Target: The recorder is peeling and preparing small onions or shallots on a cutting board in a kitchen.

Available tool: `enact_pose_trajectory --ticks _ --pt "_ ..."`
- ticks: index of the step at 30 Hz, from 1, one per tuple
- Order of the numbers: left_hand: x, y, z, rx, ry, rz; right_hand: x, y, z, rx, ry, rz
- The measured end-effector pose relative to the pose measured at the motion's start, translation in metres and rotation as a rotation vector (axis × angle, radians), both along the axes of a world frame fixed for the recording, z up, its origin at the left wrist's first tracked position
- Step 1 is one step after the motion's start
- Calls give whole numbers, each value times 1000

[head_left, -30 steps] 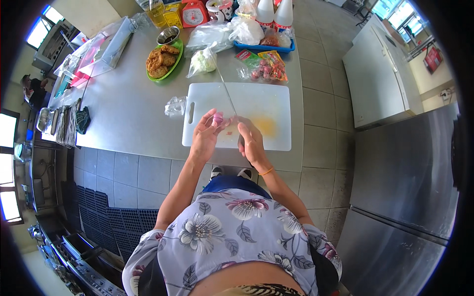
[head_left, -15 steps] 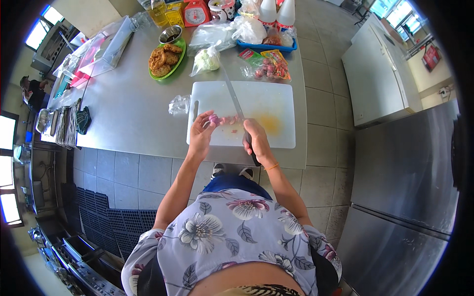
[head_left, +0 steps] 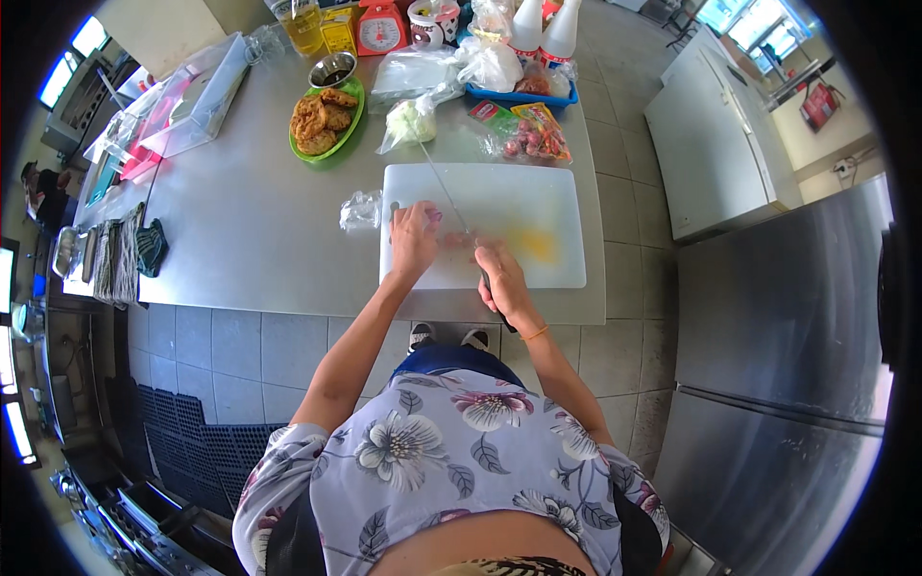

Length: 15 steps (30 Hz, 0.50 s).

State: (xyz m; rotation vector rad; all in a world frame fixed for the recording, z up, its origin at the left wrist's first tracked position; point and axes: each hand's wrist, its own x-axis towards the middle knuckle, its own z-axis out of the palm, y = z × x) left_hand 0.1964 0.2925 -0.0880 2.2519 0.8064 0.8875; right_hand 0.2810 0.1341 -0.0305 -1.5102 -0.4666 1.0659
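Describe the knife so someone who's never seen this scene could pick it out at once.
Find the grey metal table, then the flat white rectangular cutting board near its front edge. Over that board, the person's bare right hand grips the long, narrow-bladed knife with a dark handle. Its slender length sets it apart from the small, pinkish pieces lying nearby.

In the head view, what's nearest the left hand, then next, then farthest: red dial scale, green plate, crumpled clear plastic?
1. Crumpled clear plastic, just left of the left hand.
2. Green plate, ahead and left.
3. Red dial scale, ahead, beyond the plate.
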Motion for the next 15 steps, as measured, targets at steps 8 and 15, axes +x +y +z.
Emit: enact_pose_trajectory --ticks 8,15 --pt "-8 12 3 29 -49 -87 -23 12 6 -43 -103 -99" --pt "-28 11 26 -30 -113 -151 -12 5 -7 -312 -793 -330"
